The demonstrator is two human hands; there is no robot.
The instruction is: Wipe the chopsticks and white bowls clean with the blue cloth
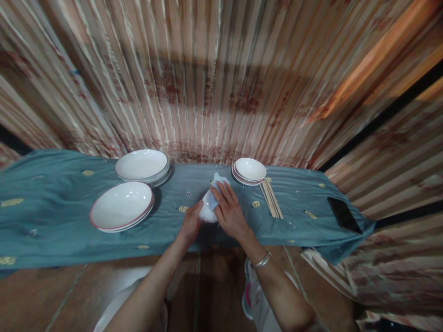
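Note:
Near the front edge of the cloth-covered table, my left hand (191,222) grips the left side of a small white bowl (206,214). My right hand (229,207) presses a light blue cloth (218,180) against the bowl, with its fingers bent over the cloth. Part of the bowl is hidden behind the cloth and my right hand. A silver bracelet (263,260) circles my right wrist.
To the left stand a stack of large white plates (141,164) and red-rimmed plates (121,205). Behind my right hand sit stacked small bowls (249,169), with chopsticks (272,198) beside them. A black phone (344,215) lies far right on the teal tablecloth (51,207). Curtains (207,92) hang behind.

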